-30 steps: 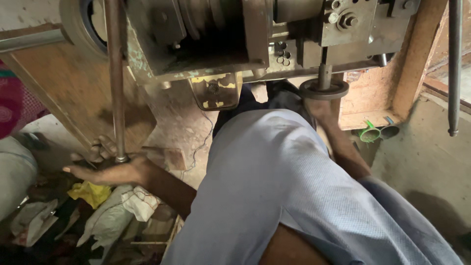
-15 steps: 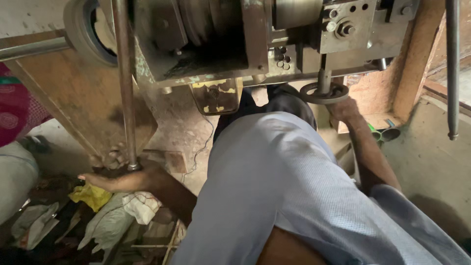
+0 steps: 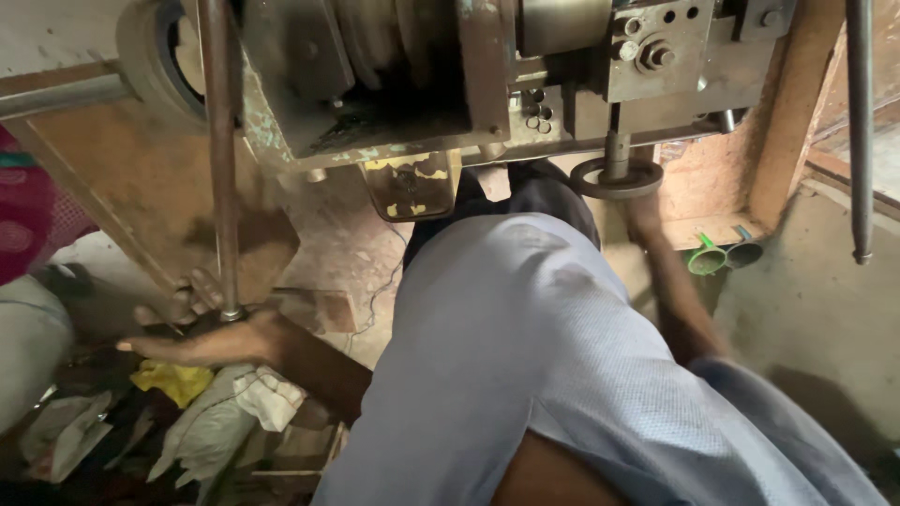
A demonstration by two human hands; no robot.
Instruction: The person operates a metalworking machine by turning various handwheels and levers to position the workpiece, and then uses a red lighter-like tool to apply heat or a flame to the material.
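Fingers of the left hand lie stretched out flat, pointing left, not gripping anything; they rest low by the foot of an upright steel rod, w/ the rod's base just above the knuckles. Right below those fingers: a yellow rag and crumpled pale cloth sacks on the floor. The right hand reaches up under the machine, fingers touching the underside of a round metal disc on a short vertical shaft; can't tell if they're curled on it, since the disc hides them. Person's light blue shirt fills the middle between both arms. Right of the right-hand fingers, a green funnel lies on a ledge. Above the fingers, farther off: the rusty machine body w/ bolts and a pulley.
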